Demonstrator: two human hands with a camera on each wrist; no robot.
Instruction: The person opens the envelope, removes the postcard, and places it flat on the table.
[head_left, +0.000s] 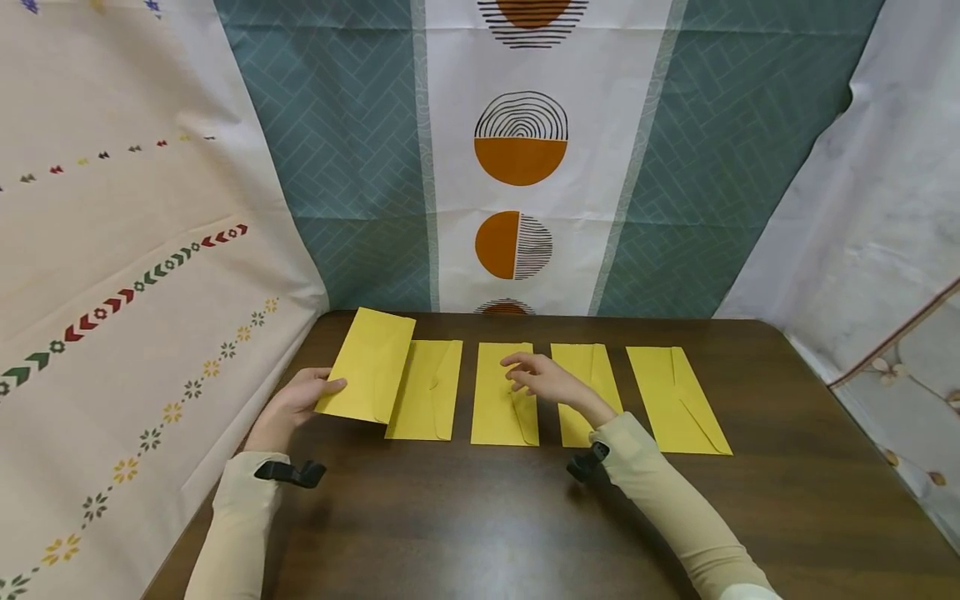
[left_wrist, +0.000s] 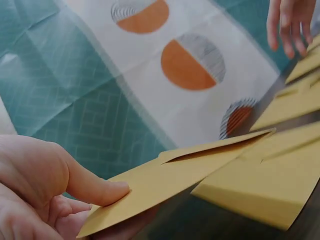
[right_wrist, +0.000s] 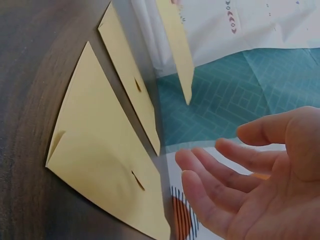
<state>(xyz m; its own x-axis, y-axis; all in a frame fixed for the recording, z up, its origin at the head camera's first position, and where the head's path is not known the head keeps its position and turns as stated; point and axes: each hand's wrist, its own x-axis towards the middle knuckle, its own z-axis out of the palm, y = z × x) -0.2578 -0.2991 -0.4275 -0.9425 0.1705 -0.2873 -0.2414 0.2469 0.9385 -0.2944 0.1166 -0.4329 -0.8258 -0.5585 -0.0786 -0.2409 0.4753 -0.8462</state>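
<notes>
At the left end of a row, my left hand (head_left: 303, 392) pinches a yellow envelope (head_left: 369, 367) by its lower left corner, thumb on top. That envelope is lifted and tilted above the table, and its right side overlaps a second envelope (head_left: 433, 396) lying flat. The left wrist view shows the thumb pressed on the held envelope (left_wrist: 150, 187), whose flap edge gapes a little. My right hand (head_left: 551, 379) hovers over the middle envelope (head_left: 491, 408), fingers loosely bent and holding nothing. In the right wrist view the right hand (right_wrist: 260, 175) is apart from the envelopes.
Two more yellow envelopes, one partly behind the right forearm (head_left: 585, 367) and one at the row's right end (head_left: 678, 400), lie on the dark wooden table (head_left: 450, 517). Patterned cloths (head_left: 360, 167) hang behind and at both sides of the table.
</notes>
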